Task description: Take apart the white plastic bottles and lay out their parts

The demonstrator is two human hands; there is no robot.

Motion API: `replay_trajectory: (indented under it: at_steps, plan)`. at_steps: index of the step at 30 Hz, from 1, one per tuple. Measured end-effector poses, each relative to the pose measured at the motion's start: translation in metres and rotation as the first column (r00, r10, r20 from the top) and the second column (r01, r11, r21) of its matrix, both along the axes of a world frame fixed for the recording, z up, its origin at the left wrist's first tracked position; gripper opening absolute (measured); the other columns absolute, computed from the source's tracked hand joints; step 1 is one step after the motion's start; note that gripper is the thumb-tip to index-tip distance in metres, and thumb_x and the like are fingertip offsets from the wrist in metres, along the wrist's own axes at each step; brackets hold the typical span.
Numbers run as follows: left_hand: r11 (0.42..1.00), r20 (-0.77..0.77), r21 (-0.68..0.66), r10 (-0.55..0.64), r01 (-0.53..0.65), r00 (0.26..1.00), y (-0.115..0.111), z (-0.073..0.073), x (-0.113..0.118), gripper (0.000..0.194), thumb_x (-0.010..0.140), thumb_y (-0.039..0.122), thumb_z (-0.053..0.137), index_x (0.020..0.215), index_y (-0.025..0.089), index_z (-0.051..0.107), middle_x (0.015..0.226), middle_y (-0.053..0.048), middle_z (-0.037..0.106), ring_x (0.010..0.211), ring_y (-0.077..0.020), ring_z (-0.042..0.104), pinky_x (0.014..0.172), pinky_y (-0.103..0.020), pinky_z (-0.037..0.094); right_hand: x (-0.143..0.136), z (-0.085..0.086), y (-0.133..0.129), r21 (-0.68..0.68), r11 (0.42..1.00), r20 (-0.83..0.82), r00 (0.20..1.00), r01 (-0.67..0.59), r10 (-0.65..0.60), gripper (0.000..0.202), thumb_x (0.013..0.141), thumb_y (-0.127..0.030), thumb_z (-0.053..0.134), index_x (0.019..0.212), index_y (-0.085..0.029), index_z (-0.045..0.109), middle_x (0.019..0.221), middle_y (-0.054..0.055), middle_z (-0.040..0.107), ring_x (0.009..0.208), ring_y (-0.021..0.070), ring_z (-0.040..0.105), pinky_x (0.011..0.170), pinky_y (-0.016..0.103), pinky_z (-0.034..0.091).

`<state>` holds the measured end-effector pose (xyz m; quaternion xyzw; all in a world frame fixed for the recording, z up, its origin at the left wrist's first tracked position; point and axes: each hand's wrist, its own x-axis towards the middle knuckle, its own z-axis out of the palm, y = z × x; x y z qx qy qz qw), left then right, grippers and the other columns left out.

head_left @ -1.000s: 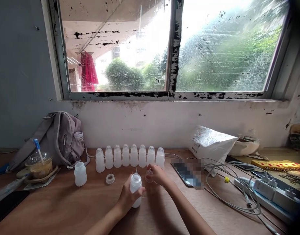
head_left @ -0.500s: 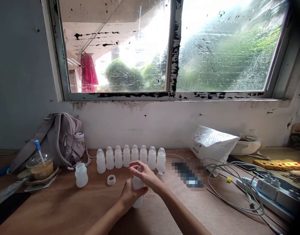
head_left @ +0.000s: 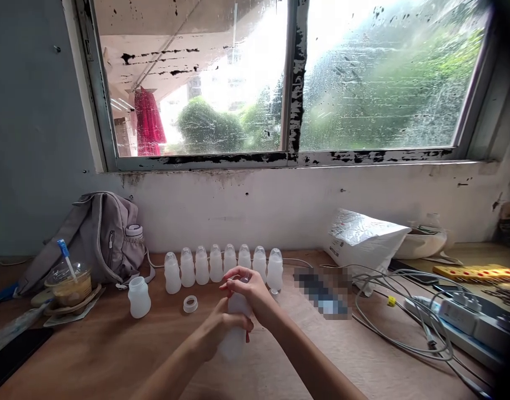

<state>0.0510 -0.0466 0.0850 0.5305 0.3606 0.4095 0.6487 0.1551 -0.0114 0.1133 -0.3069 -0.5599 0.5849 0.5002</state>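
Observation:
A frosted white bottle (head_left: 233, 341) is between my hands above the front middle of the table, tilted a little. My left hand (head_left: 221, 326) is wrapped round its body. My right hand (head_left: 245, 286) has its fingers closed over the bottle's top, which they mostly hide. Behind them stands a row of several capped frosted bottles (head_left: 201, 266). To the left, an uncapped bottle (head_left: 139, 298) stands upright, and a white ring (head_left: 190, 304) lies flat beside it. A small clear piece (head_left: 274, 291) is partly visible just behind my right wrist.
At the left are a grey backpack (head_left: 109, 239), a drink cup (head_left: 71, 286) and a dark flat object (head_left: 17, 355). A silvery white bag (head_left: 363, 239), looped cables (head_left: 384, 333) and a power strip (head_left: 459, 328) occupy the right. A blurred patch lies between.
The held bottle now leans, its base shifted slightly left. My right hand's fingers have closed more over its top, and the view has shifted slightly.

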Motion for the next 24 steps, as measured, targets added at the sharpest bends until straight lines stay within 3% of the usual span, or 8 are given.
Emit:
replay_trajectory:
  at_steps: [7, 10, 13, 15, 17, 19, 22, 24]
  plan:
    - [0.92, 0.4, -0.114, -0.303, 0.375, 0.865, -0.002, 0.0, -0.002, 0.026, 0.054, 0.026, 0.044, 0.073, 0.012, 0.054, 0.05, 0.001, 0.047, 0.041, -0.0106, 0.046, 0.043, -0.024, 0.034, 0.01, 0.016, -0.013, 0.0, 0.98, 0.04, 0.979, -0.2, 0.2, 0.024, 0.063, -0.032, 0.064, 0.082, -0.019, 0.057, 0.068, 0.002, 0.062, 0.068, 0.0164, 0.058, 0.049, 0.02, 0.039]
    - [0.868, 0.519, -0.113, -0.364, 0.484, 0.774, -0.001, -0.006, 0.001, 0.03, 0.053, 0.032, 0.044, 0.075, 0.014, 0.052, 0.046, 0.004, 0.04, 0.036, -0.0073, 0.039, 0.039, -0.021, 0.032, 0.009, 0.018, -0.016, 0.016, 0.961, -0.06, 0.959, -0.275, 0.275, 0.023, 0.062, -0.03, 0.064, 0.081, -0.019, 0.056, 0.063, 0.0, 0.06, 0.082, 0.0186, 0.058, 0.061, 0.024, 0.043]
    - [0.851, 0.555, -0.123, -0.368, 0.511, 0.746, -0.001, -0.008, 0.001, 0.031, 0.053, 0.037, 0.043, 0.075, 0.016, 0.049, 0.044, 0.007, 0.035, 0.033, -0.0055, 0.032, 0.037, -0.02, 0.03, 0.008, 0.017, -0.017, 0.019, 0.947, -0.092, 0.943, -0.32, 0.32, 0.024, 0.063, -0.031, 0.063, 0.082, -0.018, 0.056, 0.068, 0.002, 0.062, 0.085, 0.0188, 0.057, 0.071, 0.027, 0.043]
    - [0.894, 0.444, -0.116, -0.343, 0.433, 0.828, -0.002, -0.004, 0.001, 0.031, 0.055, 0.039, 0.043, 0.075, 0.016, 0.047, 0.046, 0.006, 0.037, 0.035, -0.0067, 0.035, 0.039, -0.021, 0.032, 0.008, 0.017, -0.015, 0.009, 0.961, -0.006, 0.961, -0.276, 0.276, 0.027, 0.064, -0.034, 0.062, 0.085, -0.017, 0.057, 0.077, 0.004, 0.064, 0.083, 0.0191, 0.058, 0.069, 0.028, 0.044]
    - [0.973, 0.137, -0.04, -0.219, 0.226, 0.966, -0.002, 0.004, 0.0, 0.028, 0.056, 0.036, 0.046, 0.076, 0.016, 0.048, 0.052, 0.003, 0.045, 0.043, -0.0099, 0.043, 0.045, -0.024, 0.036, 0.009, 0.016, -0.012, 0.01, 0.985, 0.096, 0.981, -0.172, 0.17, 0.03, 0.065, -0.038, 0.062, 0.086, -0.017, 0.058, 0.081, 0.005, 0.064, 0.078, 0.0187, 0.058, 0.063, 0.026, 0.043]
    - [0.973, -0.288, 0.228, 0.111, -0.044, 0.951, -0.001, 0.013, -0.002, 0.028, 0.057, 0.03, 0.051, 0.082, 0.016, 0.05, 0.064, -0.001, 0.054, 0.056, -0.0149, 0.052, 0.053, -0.027, 0.039, 0.009, 0.012, -0.009, 0.029, 0.998, 0.163, 0.985, -0.057, 0.052, 0.03, 0.064, -0.041, 0.063, 0.082, -0.017, 0.058, 0.078, 0.004, 0.063, 0.072, 0.0169, 0.057, 0.059, 0.024, 0.042]
    - [0.764, -0.612, 0.632, 0.593, -0.127, 0.523, 0.0, 0.021, -0.005, 0.039, 0.059, 0.025, 0.054, 0.097, 0.017, 0.051, 0.077, -0.005, 0.06, 0.073, -0.0217, 0.056, 0.063, -0.03, 0.038, 0.003, 0.004, -0.006, 0.052, 0.997, 0.152, 0.986, 0.062, -0.069, 0.028, 0.063, -0.041, 0.064, 0.075, -0.016, 0.058, 0.071, 0.001, 0.061, 0.066, 0.0141, 0.055, 0.057, 0.022, 0.04]
    - [0.761, -0.682, 0.645, 0.616, -0.074, 0.395, 0.002, 0.023, -0.008, 0.038, 0.06, 0.026, 0.055, 0.096, 0.017, 0.052, 0.076, -0.005, 0.061, 0.071, -0.0222, 0.057, 0.059, -0.028, 0.038, -0.003, -0.001, -0.006, 0.021, 0.994, 0.08, 0.991, 0.109, -0.11, 0.024, 0.063, -0.038, 0.064, 0.072, -0.016, 0.058, 0.072, 0.001, 0.062, 0.067, 0.0141, 0.055, 0.058, 0.022, 0.039]
